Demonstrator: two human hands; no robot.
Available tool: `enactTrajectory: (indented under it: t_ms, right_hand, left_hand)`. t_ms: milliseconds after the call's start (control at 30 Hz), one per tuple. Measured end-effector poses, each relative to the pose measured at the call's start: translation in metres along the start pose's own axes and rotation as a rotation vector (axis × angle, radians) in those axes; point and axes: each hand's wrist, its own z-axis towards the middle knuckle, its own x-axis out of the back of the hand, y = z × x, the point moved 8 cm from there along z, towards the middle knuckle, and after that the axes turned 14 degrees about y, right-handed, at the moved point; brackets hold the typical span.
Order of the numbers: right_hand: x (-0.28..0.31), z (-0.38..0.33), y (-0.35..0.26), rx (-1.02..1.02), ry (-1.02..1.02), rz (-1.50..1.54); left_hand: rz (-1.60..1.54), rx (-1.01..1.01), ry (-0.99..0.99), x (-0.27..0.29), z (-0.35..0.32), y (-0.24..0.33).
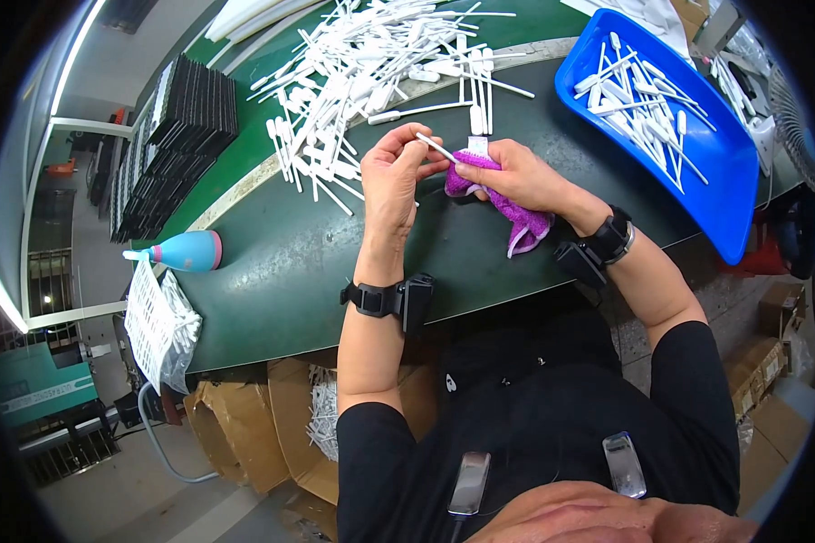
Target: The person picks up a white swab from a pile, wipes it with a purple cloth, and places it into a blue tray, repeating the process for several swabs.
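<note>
My left hand (393, 174) pinches one end of a thin white stick (437, 148) between thumb and fingertips. My right hand (527, 177) is closed around a bunched purple cloth (519, 221), whose upper part wraps the stick's other end. A loose corner of the cloth hangs down over the dark green table. Just beyond the cloth lie a few white sticks with broad, paddle-like heads (477, 119). Ahead of both hands spreads a large loose pile of similar white sticks (362, 63).
A blue tray (743, 195) on the right holds several white sticks. At left are a stack of black trays (186, 113), a light blue bottle (190, 251) lying on its side and a plastic bag (179, 330) at the table edge. Cardboard boxes (235, 430) stand below.
</note>
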Motion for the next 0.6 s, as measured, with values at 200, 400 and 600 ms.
enactTrajectory:
  t_ms: [200,400,600]
  right_hand:
    - [-0.001,-0.003,-0.010,-0.004,-0.025,0.023]
    - [0.000,-0.004,-0.009,-0.011,-0.032,0.012]
    - [-0.001,-0.005,-0.011,-0.034,-0.024,0.023]
  left_hand:
    - [0.041,0.028,-0.018,-0.001,-0.001,0.005]
    - [0.028,0.029,-0.037,-0.002,0.001,0.001]
    - [-0.011,0.003,-0.018,-0.001,0.001,-0.003]
